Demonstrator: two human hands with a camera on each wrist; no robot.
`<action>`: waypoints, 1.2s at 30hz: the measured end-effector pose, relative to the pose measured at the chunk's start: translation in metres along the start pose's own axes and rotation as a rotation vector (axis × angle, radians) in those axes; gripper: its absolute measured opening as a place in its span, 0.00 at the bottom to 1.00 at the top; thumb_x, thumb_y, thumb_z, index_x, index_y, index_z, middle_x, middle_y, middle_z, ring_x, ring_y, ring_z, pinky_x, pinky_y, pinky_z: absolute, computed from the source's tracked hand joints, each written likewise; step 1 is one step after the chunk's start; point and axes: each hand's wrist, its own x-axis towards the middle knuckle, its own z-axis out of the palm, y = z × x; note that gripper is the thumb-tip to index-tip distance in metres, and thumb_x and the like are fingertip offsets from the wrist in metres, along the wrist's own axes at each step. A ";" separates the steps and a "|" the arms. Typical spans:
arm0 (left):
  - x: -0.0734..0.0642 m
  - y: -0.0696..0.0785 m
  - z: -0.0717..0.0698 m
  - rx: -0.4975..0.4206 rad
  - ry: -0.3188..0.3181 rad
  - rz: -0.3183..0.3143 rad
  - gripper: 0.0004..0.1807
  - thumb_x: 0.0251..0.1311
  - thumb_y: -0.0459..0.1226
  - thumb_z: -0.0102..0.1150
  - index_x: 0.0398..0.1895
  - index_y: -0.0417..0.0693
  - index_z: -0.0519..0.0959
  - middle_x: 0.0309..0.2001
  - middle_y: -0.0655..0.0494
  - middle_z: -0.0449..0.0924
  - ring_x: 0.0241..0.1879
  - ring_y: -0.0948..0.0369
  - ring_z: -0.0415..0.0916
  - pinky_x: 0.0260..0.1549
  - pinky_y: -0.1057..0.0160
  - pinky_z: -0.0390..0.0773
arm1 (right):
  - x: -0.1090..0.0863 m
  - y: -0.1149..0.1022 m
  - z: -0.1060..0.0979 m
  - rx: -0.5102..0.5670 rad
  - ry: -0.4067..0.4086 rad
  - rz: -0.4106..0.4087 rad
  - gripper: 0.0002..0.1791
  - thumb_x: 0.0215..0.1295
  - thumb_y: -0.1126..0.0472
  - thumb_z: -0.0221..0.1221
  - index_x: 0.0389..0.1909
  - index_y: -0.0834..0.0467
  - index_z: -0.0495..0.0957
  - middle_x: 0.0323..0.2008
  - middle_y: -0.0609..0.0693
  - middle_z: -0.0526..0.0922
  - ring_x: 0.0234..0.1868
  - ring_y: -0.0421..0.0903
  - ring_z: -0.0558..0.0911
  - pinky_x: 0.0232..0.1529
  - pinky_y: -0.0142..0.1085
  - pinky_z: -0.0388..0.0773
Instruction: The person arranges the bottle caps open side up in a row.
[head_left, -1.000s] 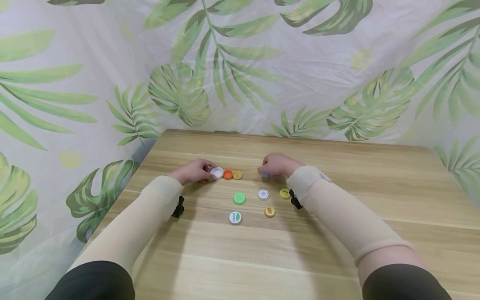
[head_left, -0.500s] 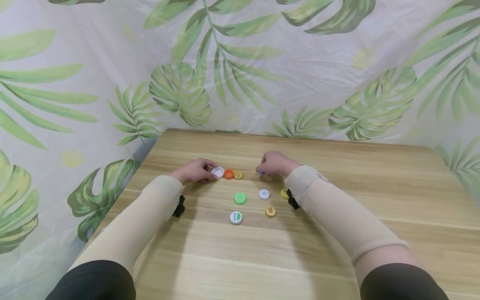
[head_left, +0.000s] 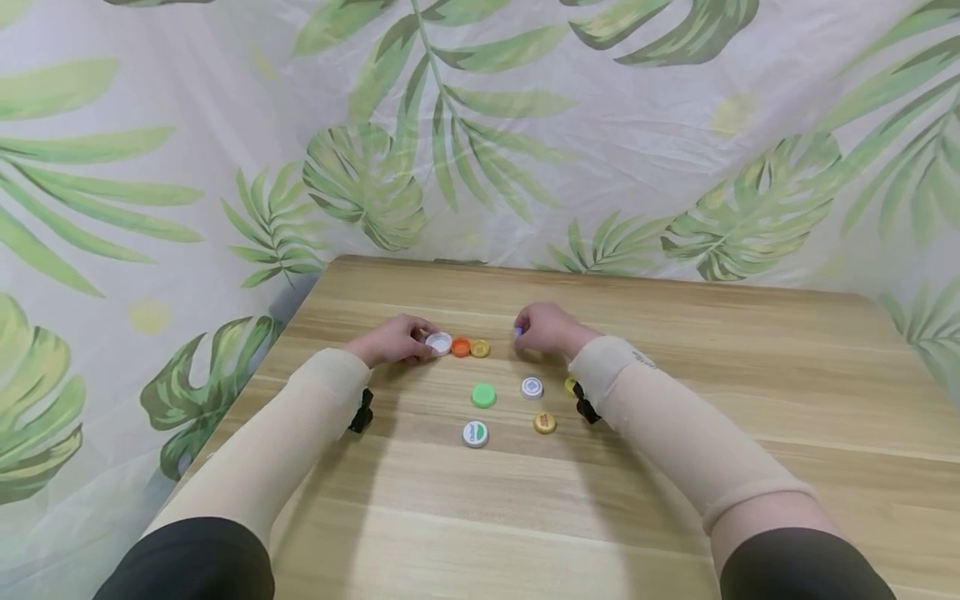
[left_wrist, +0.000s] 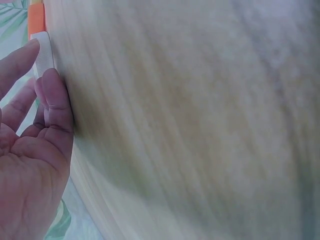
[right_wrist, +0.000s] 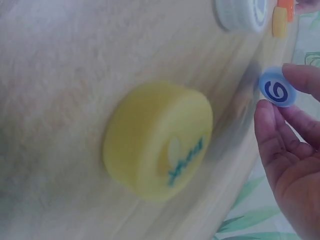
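In the head view my left hand [head_left: 397, 339] holds a white bottle cap [head_left: 438, 342] at its left side, hollow side up. That cap stands first in a row, with an orange cap [head_left: 461, 347] and a golden-yellow cap [head_left: 480, 348] to its right. The left wrist view shows fingertips on the white cap's ribbed side [left_wrist: 44, 50]. To the right of the row, my right hand [head_left: 549, 327] pinches a small blue cap [right_wrist: 278, 90] between thumb and fingers. A dark curled mark shows on its face in the right wrist view, where it is tilted.
Nearer me on the wooden table [head_left: 420, 517] lie a green cap [head_left: 483, 395], a white cap with a blue mark [head_left: 532, 387], a gold cap [head_left: 544, 422] and a white-and-green cap [head_left: 476, 433]. A yellow cap [right_wrist: 155, 142] sits by my right wrist. Leaf-patterned cloth [head_left: 510, 167] hangs behind.
My right hand has shifted slightly left and away from me, and the blue cap has turned in its fingers. My left hand stays at the white cap.
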 end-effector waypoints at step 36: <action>-0.004 0.003 0.001 0.002 0.018 -0.002 0.27 0.68 0.34 0.66 0.68 0.32 0.73 0.41 0.47 0.74 0.37 0.58 0.73 0.36 0.65 0.79 | 0.000 -0.004 0.006 0.145 -0.153 0.084 0.17 0.60 0.67 0.70 0.48 0.64 0.78 0.34 0.52 0.81 0.29 0.42 0.80 0.34 0.31 0.80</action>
